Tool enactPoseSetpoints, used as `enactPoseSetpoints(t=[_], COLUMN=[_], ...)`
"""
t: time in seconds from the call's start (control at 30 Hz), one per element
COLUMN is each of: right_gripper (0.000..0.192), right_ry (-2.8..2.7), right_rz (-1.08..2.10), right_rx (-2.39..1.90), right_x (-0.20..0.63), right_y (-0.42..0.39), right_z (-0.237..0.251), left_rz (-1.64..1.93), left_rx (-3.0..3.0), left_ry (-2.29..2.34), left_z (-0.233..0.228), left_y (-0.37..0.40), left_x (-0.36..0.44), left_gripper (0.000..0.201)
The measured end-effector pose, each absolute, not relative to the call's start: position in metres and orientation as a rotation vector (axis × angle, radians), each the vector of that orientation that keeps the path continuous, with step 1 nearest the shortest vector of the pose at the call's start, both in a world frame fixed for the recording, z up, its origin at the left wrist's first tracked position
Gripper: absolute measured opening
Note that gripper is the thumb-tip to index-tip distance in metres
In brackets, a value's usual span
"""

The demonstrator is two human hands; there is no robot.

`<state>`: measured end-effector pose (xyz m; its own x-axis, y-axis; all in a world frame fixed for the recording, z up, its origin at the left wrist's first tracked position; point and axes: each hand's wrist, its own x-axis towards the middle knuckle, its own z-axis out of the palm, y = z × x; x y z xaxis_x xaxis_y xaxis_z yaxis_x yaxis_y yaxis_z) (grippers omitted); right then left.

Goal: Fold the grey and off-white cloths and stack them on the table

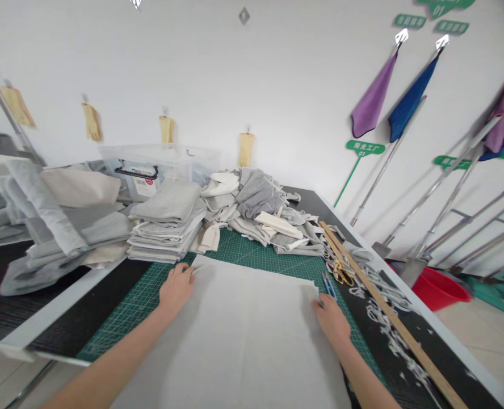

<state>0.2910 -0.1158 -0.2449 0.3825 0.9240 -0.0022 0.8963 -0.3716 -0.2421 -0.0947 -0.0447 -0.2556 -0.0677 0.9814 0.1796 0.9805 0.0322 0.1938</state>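
White cloth (243, 335) pinned flat by left hand (176, 288) and right hand (331, 318) (palms down).

Both forearms are extending forward, palms down. The left hand (176, 288) is curling its fingers inward; the right hand (331, 318) is lying flat, fingers pointing forward.

White cloth (243, 329) near end cut off by bottom edge; green signs (365, 147) unreadable.
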Motion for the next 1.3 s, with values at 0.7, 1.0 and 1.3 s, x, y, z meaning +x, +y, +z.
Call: enactPoseSetpoints(t=[0.7, 1.0, 1.3], right_gripper=[0.035, 0.022, 0.028], right_ry=[-1.593, -1.634, -1.501], right_rz=[0.021, -0.225, -0.116], right_rx=[-2.698, -2.567, -2.583], right_x=[0.282, 0.275, 0.281], right_y=[-0.091, -0.094, -0.095], right_z=[-0.223, -0.243, -0.245], left_rz=[0.265, 0.336, 0.409], left_rx=[1.906, 1.855, 1.959], left_ry=[2.295, 2.373, 2.434], left_z=[-0.231, -0.246, -0.25], left_y=[0.0, -0.002, -0.006], left_x=[-0.092, -0.082, -0.081], left_gripper=[0.034, 0.026, 0.028])
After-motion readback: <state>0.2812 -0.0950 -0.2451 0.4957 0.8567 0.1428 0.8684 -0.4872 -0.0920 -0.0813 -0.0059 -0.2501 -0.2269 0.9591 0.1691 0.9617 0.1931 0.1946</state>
